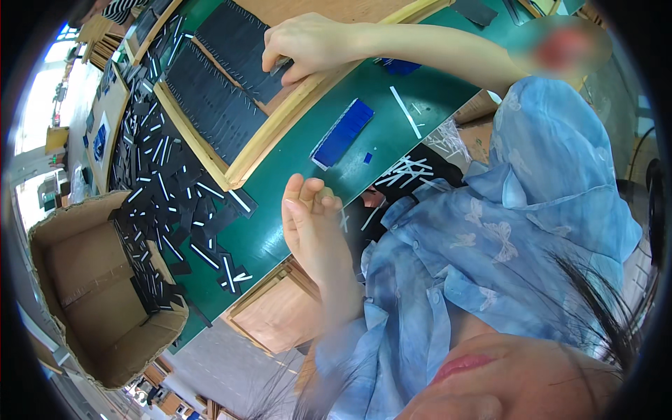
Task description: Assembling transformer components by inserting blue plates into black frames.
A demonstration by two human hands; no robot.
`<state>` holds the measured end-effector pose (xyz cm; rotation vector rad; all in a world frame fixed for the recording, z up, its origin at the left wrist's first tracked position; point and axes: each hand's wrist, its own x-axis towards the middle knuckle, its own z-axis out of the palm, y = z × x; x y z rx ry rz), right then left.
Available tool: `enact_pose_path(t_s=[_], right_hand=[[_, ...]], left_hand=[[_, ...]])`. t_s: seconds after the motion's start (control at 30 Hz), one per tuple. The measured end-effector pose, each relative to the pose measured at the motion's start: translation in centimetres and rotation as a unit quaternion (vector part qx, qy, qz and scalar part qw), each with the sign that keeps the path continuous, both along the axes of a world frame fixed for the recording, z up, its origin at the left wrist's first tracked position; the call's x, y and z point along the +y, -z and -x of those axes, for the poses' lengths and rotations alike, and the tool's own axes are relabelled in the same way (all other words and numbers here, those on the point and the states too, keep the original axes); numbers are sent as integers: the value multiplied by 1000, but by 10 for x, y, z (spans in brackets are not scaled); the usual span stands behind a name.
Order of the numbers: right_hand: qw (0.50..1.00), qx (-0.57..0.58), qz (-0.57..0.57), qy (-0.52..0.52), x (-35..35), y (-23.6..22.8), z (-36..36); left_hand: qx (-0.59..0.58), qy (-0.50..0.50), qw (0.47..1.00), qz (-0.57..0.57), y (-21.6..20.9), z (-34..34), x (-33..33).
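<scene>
My right hand point(308, 50) reaches over a wooden-framed tray point(280, 124), its fingers and thumb closed on a small dark piece point(281, 66). Rows of black, tightly packed flat pieces point(210, 105) with short pale marks along their edges fill the tray in sections. My left hand point(313, 217) is raised off the near table edge, its fingers loosely curled and apart, with nothing visible in it. Between the hands, a blue stack of thin strips point(343, 133) with a white edge lies on the green table point(269, 231). A tiny blue square point(367, 158) is beside it.
Many loose black pieces with white strips point(168, 189) are heaped left of the tray. An open cardboard box point(91, 280) stands at the table's left end. White strips point(409, 171) lie across my dark-clothed lap. Another white strip point(406, 112) is on the table.
</scene>
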<state>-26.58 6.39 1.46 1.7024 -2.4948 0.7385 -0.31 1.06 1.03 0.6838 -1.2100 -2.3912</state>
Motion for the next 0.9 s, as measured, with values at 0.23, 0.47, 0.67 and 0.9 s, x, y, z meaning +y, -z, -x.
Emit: enact_pose_path(t_s=[0.23,0.47,0.67,0.9], right_hand=[[999,8,9,-34,-5,2,1],[994,-25,94,-59,10,-19,-16],[985,-69,116,-106,25,-34,-41],[963,-143,171,-153,14,-42,-91]], left_hand=[[-21,-22,992,121,4,-8,2],[-311,-194,497,787,42,-13,-104],[-283,-232,705,608,38,-51,-127],[-6,-78,979,188,-15,-41,-38]])
